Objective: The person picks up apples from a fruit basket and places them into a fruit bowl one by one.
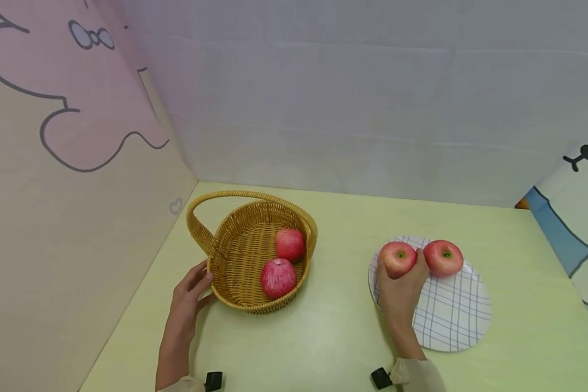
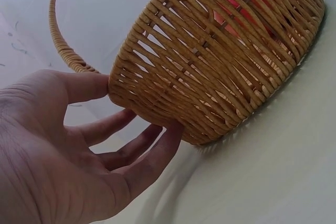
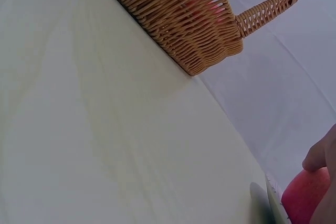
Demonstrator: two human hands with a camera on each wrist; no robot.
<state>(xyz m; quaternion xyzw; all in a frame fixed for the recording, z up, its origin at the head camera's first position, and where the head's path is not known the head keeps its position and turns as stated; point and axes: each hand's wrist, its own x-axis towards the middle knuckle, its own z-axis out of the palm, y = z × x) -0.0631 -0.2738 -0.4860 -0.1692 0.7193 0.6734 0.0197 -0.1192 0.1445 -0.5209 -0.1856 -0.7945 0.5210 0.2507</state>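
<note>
On the left, a wicker basket [image 1: 245, 261] with an arched handle holds two red apples, one [image 1: 289, 244] behind the other [image 1: 278, 278]. My left hand [image 1: 188, 296] holds the basket's near-left side; in the left wrist view the thumb meets the rim while the other fingers touch the woven wall [image 2: 210, 66]. At the right, my right hand [image 1: 403, 291] grips an apple [image 1: 398, 258] at the left of a checked plate [image 1: 453, 316]. Another apple [image 1: 443, 258] sits beside it, close to the fingers. The right wrist view catches only part of the gripped apple [image 3: 304, 198].
Both basket and plate stand on a pale yellow table [image 1: 333, 326]. A grey-white backdrop [image 1: 353, 109] rises behind the table's far edge, with a printed panel [image 1: 78, 218] along the left and another [image 1: 578, 228] at the right. The basket handle [image 1: 255, 194] arches over its far side.
</note>
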